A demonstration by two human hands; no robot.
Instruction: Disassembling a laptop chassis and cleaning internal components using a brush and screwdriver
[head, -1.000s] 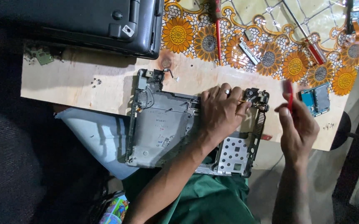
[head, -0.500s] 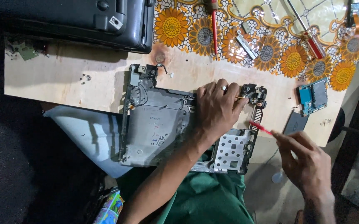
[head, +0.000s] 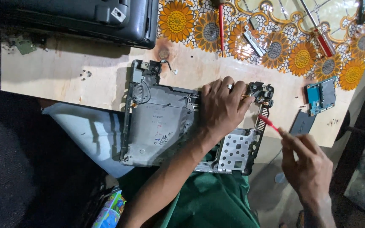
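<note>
The laptop shell lies flat on the wooden counter, its near edge hanging over the person's lap. The left hand presses down on its right half, fingers spread flat and reaching toward the hinge bracket just past the fingertips. The right hand hovers off the counter's near corner, fingers pinched together on a red screwdriver whose tip slants up toward the shell's right edge, just below the hinge.

To do this step well, I judge the left palm should bear steadily so the overhanging shell does not tip, and the driver should stand squarer to the screw head before turning; which screw it is aimed at is too small to tell. The left forearm crosses the shell from below, wrist straight; the right wrist is cocked back, palm away from the camera.

Beyond the right fingers lie a blue circuit board and a dark cover; farther off, another red screwdriver on the sunflower cloth.
</note>
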